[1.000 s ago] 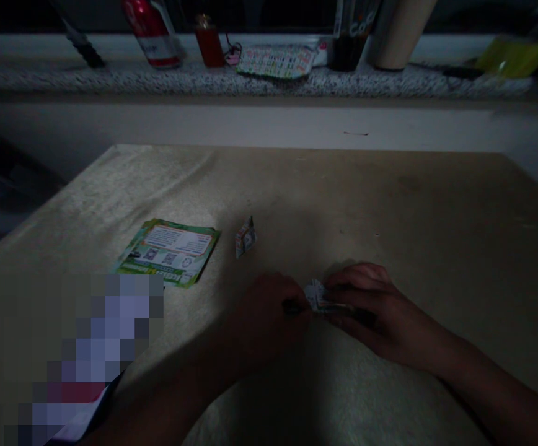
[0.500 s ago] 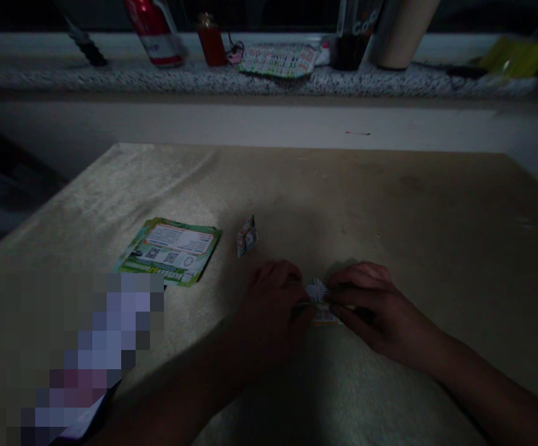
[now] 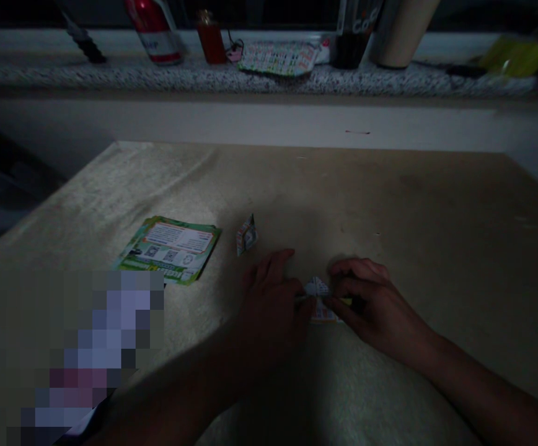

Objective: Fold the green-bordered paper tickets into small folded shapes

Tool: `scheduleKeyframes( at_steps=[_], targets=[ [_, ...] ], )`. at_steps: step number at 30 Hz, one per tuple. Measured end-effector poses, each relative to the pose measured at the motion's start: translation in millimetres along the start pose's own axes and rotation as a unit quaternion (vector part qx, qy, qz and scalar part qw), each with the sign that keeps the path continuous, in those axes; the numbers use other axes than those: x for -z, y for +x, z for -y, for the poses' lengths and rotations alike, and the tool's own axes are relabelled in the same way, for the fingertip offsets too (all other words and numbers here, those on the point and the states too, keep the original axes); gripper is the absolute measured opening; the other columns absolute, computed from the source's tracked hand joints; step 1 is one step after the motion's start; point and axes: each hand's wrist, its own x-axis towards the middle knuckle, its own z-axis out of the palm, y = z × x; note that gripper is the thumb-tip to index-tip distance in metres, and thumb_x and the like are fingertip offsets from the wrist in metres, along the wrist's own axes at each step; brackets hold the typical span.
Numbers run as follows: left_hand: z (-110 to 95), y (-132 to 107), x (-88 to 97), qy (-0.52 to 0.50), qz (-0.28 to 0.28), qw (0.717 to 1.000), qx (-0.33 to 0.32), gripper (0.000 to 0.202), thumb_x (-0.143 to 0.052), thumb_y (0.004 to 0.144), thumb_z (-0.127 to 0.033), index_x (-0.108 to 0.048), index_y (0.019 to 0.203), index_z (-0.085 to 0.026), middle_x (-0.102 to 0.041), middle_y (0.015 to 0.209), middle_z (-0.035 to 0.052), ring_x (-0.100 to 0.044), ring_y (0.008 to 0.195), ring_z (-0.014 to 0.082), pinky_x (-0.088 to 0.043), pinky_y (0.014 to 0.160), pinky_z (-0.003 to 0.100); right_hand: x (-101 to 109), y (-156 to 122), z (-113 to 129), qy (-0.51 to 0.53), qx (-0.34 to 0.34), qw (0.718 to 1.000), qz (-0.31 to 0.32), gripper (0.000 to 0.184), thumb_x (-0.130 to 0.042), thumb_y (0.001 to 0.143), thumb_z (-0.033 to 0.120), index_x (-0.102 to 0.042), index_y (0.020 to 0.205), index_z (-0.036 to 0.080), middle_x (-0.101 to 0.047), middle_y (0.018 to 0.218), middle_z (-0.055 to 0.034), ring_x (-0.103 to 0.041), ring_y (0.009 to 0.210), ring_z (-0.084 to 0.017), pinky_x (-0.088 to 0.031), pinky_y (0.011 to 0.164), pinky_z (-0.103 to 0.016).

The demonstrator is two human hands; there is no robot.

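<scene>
Paper, small, folded and printed in pale colours, is the folded piece (image 3: 319,301); it lies low on the bench (image 3: 390,204) between the two hands, in dim light. The left hand (image 3: 269,306) closes its grip narrowly on the piece's left edge, thumb against finger, while its other fingers (image 3: 276,259) stretch out flat on the bench, away from the person. The right hand (image 3: 375,306) holds the piece's right side in a narrow grip, fingertips (image 3: 338,291) curled over the top of the fold. The two grips almost meet across the piece.

Just beyond the left grip, on its far left, a second small folded paper (image 3: 246,235) stands upright on its edge, apart from the hand. Farther left of that lies a flat green leaflet (image 3: 169,249) with white panels, well apart from both grips.

Far beyond the grips runs a speckled stone ledge (image 3: 111,77). On it, past the left grip, are a red can (image 3: 154,31), a small red bottle (image 3: 211,40) and a many-coloured printed sheet (image 3: 278,59); past the right grip are a dark cup (image 3: 350,37), a pale cylinder (image 3: 401,31) and a yellow-green object (image 3: 513,59), too blurred to name.
</scene>
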Motion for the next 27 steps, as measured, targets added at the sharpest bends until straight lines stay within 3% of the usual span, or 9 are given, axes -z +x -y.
scheduleKeyframes(
  at_steps=[8, 17, 27],
  targets=[
    [1.0, 0.6, -3.5, 0.002, -0.032, 0.999, 0.015, 0.013, -0.069, 0.085, -0.032, -0.076, 0.084, -0.021, -0.047, 0.148, 0.0128, -0.042, 0.135, 0.0372, -0.032, 0.108, 0.063, -0.9, 2.5, 1.7, -0.015, -0.026, 1.000, 0.002, 0.012, -0.069, 0.087, 0.021, -0.065, 0.077, 0.021, -0.063, 0.104, -0.0067, -0.060, 0.101, -0.026, -0.043, 0.087, -0.045],
    [-5.4, 3.5, -0.8, -0.003, -0.019, 0.999, 0.037, 0.014, -0.069, 0.084, -0.031, -0.076, 0.082, -0.018, -0.048, 0.148, 0.0161, -0.042, 0.137, 0.0389, -0.030, 0.109, 0.063, -3.8, 2.6, 0.5, -0.013, -0.022, 1.000, -0.007, 0.012, -0.071, 0.086, 0.022, -0.067, 0.075, 0.022, -0.063, 0.102, -0.0069, -0.060, 0.100, -0.026, -0.043, 0.086, -0.045],
    [-3.3, -1.5, -2.6, -0.012, -0.022, 0.999, 0.023, 0.009, -0.066, 0.086, -0.027, -0.073, 0.086, -0.020, -0.047, 0.149, 0.0139, -0.041, 0.137, 0.0364, -0.031, 0.108, 0.061, -3.4, 2.5, -1.2, -0.007, -0.041, 0.999, 0.002, 0.013, -0.071, 0.087, 0.023, -0.067, 0.075, 0.022, -0.062, 0.104, -0.0067, -0.060, 0.101, -0.026, -0.043, 0.087, -0.045]
  ],
)
